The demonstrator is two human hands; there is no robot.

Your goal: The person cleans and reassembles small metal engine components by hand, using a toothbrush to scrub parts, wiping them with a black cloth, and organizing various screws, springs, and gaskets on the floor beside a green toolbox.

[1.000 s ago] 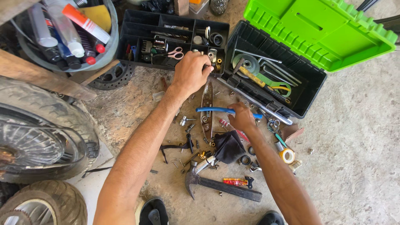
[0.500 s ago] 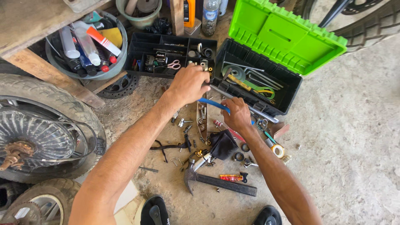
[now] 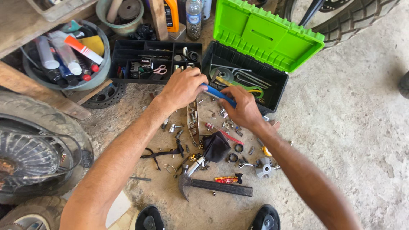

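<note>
Both hands have closed in on each other over the last second, and the blue-handled tool point(image 3: 221, 96) that lay loose on the ground beside the right hand is now lifted between them, in front of the open toolbox. Underfoot is a rough, dusty concrete floor point(image 3: 349, 127) strewn with bolts, sockets and small metal parts; a dark claw hammer point(image 3: 215, 185) lies near the person's black shoes, beside a crumpled black cloth point(image 3: 216, 147). Worn rubber tyres point(image 3: 30, 149) crowd the left edge, and a grey plastic basin point(image 3: 64, 53) packed with tubes and spray cans sits under a wooden bench. A black organiser tray point(image 3: 155, 61) of small fittings rests against the black toolbox point(image 3: 245, 81), whose bright green lid stands open. The left hand point(image 3: 183, 87) is curled shut over one end of the blue-handled tool, knuckles up. The right hand point(image 3: 245, 108) wraps its fingers around the other end, thumb pressed along the handle. What kind of head the tool has cannot be told.
</note>
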